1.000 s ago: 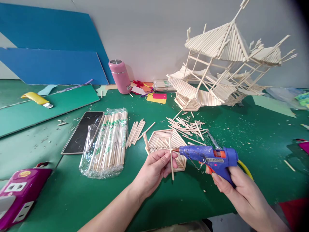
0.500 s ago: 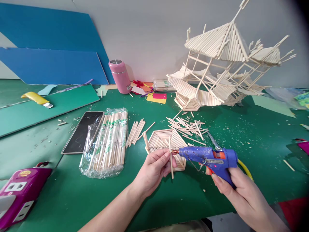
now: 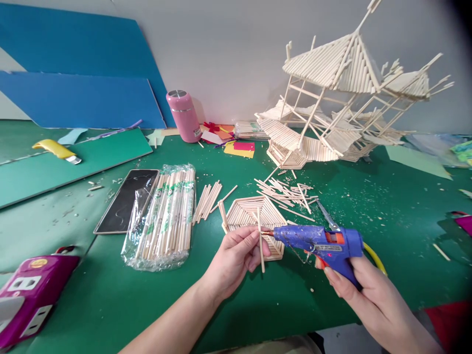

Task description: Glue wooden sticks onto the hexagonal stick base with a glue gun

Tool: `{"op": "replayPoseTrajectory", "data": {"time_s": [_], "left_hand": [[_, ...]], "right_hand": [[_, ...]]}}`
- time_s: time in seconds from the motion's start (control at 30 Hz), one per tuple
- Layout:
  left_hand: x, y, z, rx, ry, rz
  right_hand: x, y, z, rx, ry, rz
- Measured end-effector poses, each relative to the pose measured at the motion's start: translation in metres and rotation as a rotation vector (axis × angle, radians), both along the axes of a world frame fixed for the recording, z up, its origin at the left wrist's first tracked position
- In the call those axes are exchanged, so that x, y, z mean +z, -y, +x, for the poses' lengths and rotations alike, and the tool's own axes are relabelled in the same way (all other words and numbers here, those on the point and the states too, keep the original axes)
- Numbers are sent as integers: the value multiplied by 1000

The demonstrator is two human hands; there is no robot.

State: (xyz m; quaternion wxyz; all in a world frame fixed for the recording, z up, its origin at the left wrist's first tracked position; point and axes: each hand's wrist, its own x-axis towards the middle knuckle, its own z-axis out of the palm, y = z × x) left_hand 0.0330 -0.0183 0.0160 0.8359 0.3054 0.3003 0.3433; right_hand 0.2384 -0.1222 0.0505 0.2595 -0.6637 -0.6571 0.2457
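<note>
Between thumb and fingers, my left hand [image 3: 236, 255] pinches a thin wooden stick [image 3: 262, 258], held roughly upright. My right hand [image 3: 372, 290] is wrapped round the handle of a blue glue gun [image 3: 317, 241] with an orange trigger. The gun's nozzle meets the stick just by my left fingertips; whether glue is coming out is too small to tell. Behind my left hand lies a polygonal panel of sticks [image 3: 247, 209], partly covered by the hand. Loose short sticks [image 3: 282, 191] are strewn beyond it, and a small row of sticks [image 3: 207, 201] lies to its left.
A wrapped pack of sticks [image 3: 165, 221] overlaps a dark phone-like slab [image 3: 120, 206]. At the back right stands a large stick-built pavilion [image 3: 332, 69]. A pink flask [image 3: 183, 118], a yellow cutter [image 3: 55, 149], pliers-like metal tool [image 3: 326, 215] and purple power socket [image 3: 37, 295] are also around.
Almost nothing differs. Both hands, the stick and the glue gun keep nearly the same positions, with the nozzle still against the stick.
</note>
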Motion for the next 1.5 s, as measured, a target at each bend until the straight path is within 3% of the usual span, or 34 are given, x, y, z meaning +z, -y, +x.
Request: {"op": "replayPoseTrajectory", "data": {"time_s": [0.4, 0.87, 1.17, 1.3, 1.5], "left_hand": [[-3, 0, 0, 40, 46, -39], [-4, -2, -1, 45, 72, -149], [1, 2, 6, 66, 118, -213], [7, 5, 12, 104, 160, -250], [12, 10, 22, 154, 234, -224]], "right_hand": [[-2, 1, 0, 13, 12, 0], [-11, 2, -6, -153, -152, 117], [-25, -7, -43, -470, -523, 111], [-29, -11, -62, -462, -665, 115], [-30, -19, -79, -464, -535, 333]]}}
